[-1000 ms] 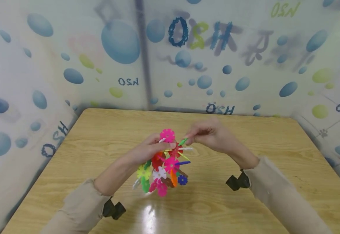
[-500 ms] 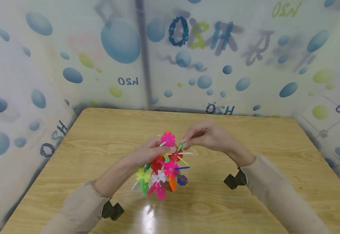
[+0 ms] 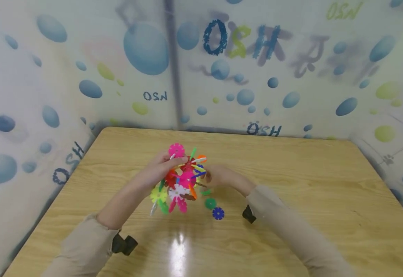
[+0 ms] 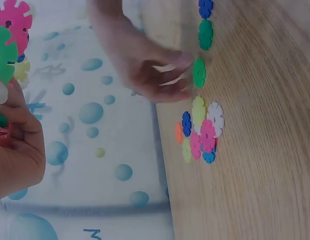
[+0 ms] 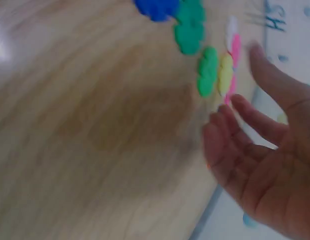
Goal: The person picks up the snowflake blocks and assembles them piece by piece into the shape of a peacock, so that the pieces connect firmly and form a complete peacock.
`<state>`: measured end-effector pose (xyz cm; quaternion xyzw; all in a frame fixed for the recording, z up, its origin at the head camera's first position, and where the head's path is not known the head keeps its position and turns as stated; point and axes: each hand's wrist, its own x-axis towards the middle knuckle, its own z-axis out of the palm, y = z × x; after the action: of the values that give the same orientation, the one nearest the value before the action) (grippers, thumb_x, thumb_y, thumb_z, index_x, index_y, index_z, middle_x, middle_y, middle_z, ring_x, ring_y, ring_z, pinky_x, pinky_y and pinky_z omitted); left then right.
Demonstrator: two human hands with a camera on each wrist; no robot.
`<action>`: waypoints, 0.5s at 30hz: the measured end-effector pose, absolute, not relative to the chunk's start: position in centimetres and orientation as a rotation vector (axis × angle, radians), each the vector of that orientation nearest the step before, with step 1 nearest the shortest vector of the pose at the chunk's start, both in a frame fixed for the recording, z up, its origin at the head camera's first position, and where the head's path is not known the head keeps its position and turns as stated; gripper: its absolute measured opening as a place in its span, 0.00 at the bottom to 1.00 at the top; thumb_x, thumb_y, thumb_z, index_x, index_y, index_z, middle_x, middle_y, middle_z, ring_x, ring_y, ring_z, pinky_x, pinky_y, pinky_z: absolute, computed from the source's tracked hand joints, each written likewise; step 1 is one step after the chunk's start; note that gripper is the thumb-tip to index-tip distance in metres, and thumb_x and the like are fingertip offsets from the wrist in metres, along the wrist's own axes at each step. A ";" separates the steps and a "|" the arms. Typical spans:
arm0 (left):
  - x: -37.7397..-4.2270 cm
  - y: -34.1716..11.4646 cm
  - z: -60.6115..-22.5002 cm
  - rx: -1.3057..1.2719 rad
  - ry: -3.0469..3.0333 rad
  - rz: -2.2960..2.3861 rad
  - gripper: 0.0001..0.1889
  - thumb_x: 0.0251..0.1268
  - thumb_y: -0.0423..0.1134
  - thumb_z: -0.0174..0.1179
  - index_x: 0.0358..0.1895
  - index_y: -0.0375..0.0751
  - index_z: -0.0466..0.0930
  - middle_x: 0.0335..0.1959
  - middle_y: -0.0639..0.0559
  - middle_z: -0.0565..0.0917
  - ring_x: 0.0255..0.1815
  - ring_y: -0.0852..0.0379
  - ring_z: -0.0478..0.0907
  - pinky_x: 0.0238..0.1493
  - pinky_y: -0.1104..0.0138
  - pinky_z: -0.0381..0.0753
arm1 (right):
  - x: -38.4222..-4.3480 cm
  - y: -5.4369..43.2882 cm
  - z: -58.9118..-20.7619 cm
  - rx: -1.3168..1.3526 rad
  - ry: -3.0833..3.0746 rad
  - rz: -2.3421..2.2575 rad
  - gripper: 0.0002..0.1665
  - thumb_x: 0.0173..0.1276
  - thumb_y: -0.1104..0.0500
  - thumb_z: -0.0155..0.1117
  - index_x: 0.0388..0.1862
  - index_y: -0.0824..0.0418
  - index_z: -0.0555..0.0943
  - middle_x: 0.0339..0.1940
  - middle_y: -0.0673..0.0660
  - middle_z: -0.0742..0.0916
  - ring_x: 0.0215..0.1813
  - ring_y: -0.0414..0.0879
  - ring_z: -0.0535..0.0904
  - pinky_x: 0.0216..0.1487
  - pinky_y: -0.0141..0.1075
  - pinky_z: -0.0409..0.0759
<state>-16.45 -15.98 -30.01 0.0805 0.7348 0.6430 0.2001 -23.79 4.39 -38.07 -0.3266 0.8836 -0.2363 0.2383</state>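
Observation:
My left hand (image 3: pixel 154 171) grips a cluster of interlocking plastic snowflake discs (image 3: pixel 186 179), held up over the table with the thumb on a red disc. A green disc (image 3: pixel 193 153) sticks up from its top. Lower and to the right, my right hand (image 3: pixel 220 177) is over the table with its fingertips partly behind the cluster. In the right wrist view that hand (image 5: pixel 270 160) is blurred, fingers loosely bent and thumb apart, with nothing between them. Close to its fingertips lies a loose bright green disc (image 4: pixel 199 73) in the left wrist view.
A darker green disc (image 3: pixel 210 203) and a blue disc (image 3: pixel 218 213) lie in a row on the wooden table (image 3: pixel 291 173). Beyond them is a small pile of mixed discs (image 4: pixel 207 134), mostly hidden by the cluster in the head view. A patterned wall (image 3: pixel 243 77) stands behind.
My right hand has let go of the green disc, now on the cluster, and come down to the loose discs. My left hand has moved the cluster left and slightly up, uncovering discs on the table.

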 end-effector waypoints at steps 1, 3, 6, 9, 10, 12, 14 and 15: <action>-16.4 -15.9 -30.1 0.237 2.068 1.794 0.09 0.67 0.45 0.49 0.36 0.44 0.71 0.27 0.58 0.80 0.27 0.63 0.80 0.35 0.70 0.81 | -23.5 4.0 -38.5 -0.871 2.419 -0.579 0.18 0.54 0.54 0.70 0.36 0.64 0.76 0.31 0.53 0.80 0.32 0.42 0.71 0.32 0.30 0.70; -16.4 -15.8 -30.1 0.265 2.106 1.771 0.11 0.67 0.46 0.49 0.38 0.41 0.71 0.27 0.57 0.80 0.28 0.62 0.80 0.36 0.69 0.81 | -23.1 3.5 -39.1 -0.823 2.413 -0.530 0.19 0.51 0.55 0.72 0.36 0.63 0.75 0.28 0.53 0.76 0.29 0.42 0.67 0.30 0.30 0.67; -16.3 -15.8 -30.2 0.288 2.157 1.705 0.20 0.68 0.51 0.47 0.50 0.38 0.70 0.40 0.50 0.81 0.42 0.57 0.81 0.48 0.62 0.79 | -23.1 3.5 -39.5 -0.712 2.398 -0.637 0.23 0.50 0.59 0.72 0.44 0.60 0.74 0.32 0.54 0.77 0.26 0.40 0.69 0.28 0.29 0.71; -16.1 -15.5 -30.1 0.283 2.178 1.626 0.34 0.68 0.61 0.40 0.66 0.38 0.57 0.62 0.43 0.70 0.64 0.48 0.67 0.65 0.53 0.65 | -23.7 4.5 -39.2 -0.684 2.361 -0.804 0.24 0.54 0.65 0.68 0.50 0.62 0.74 0.32 0.59 0.81 0.23 0.40 0.76 0.27 0.30 0.78; -16.0 -15.4 -30.0 0.268 2.178 1.610 0.37 0.66 0.64 0.37 0.69 0.39 0.51 0.68 0.43 0.63 0.70 0.47 0.58 0.69 0.51 0.57 | -23.9 4.9 -38.8 -0.691 2.350 -0.857 0.23 0.56 0.67 0.65 0.52 0.63 0.73 0.34 0.59 0.82 0.24 0.41 0.79 0.28 0.31 0.80; -15.9 -15.2 -29.9 0.243 2.176 1.587 0.40 0.66 0.66 0.33 0.72 0.41 0.43 0.73 0.45 0.51 0.74 0.45 0.45 0.71 0.48 0.46 | -24.3 5.6 -37.8 -0.713 2.330 -0.957 0.14 0.60 0.69 0.60 0.46 0.67 0.75 0.30 0.61 0.82 0.26 0.43 0.81 0.32 0.36 0.82; -15.9 -14.9 -29.9 0.239 2.188 1.559 0.39 0.67 0.65 0.31 0.72 0.42 0.39 0.74 0.44 0.44 0.74 0.43 0.40 0.71 0.46 0.43 | -24.5 6.3 -36.2 -0.710 2.296 -1.122 0.08 0.62 0.69 0.57 0.41 0.70 0.74 0.31 0.63 0.82 0.30 0.47 0.83 0.37 0.41 0.83; -15.8 -14.7 -29.8 0.236 2.191 1.551 0.39 0.68 0.63 0.31 0.72 0.41 0.40 0.74 0.44 0.44 0.74 0.43 0.39 0.71 0.46 0.43 | -24.5 6.6 -35.1 -0.701 2.277 -1.210 0.07 0.64 0.69 0.55 0.41 0.71 0.74 0.32 0.64 0.82 0.32 0.48 0.83 0.40 0.43 0.83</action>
<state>-15.84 -14.67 -29.80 0.0854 0.7928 0.5613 0.2214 -24.46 6.59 -35.14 -0.2550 0.8287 -0.4406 0.2327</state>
